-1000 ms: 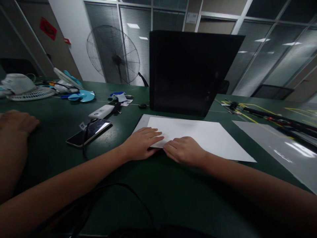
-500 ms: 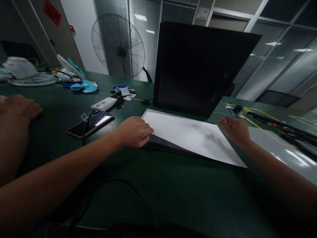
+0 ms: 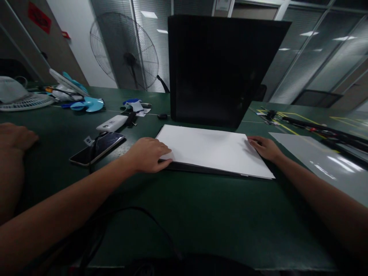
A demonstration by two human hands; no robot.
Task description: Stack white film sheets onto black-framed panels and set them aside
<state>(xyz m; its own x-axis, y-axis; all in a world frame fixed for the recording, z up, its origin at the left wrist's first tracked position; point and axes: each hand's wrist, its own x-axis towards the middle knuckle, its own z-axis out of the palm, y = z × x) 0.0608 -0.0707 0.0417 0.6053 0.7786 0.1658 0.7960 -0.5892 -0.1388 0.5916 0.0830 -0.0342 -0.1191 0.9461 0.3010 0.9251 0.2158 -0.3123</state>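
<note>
A white sheet (image 3: 209,147) lies on the lower part of an open black folder, whose dark cover (image 3: 221,69) stands up behind it. My left hand (image 3: 149,155) is at the sheet's left edge, its thumb and fingers pinching the near left corner. At the sheet's right edge rests my right hand (image 3: 264,147), fingers slightly bent and apart on the far right corner, not closed round anything. Below the sheet, a dark strip of the folder shows along the near side.
Left of the folder lie a phone (image 3: 97,148), a white device (image 3: 112,124) and a blue fan blade (image 3: 87,104). Another person's hand (image 3: 17,136) rests at the far left. A glossy sheet (image 3: 319,157) and black rods (image 3: 324,132) are at right.
The white sheet's near right part has come down flatter and lines up with the folder. My right hand has lowered onto its right edge. The whole view has shifted a little.
</note>
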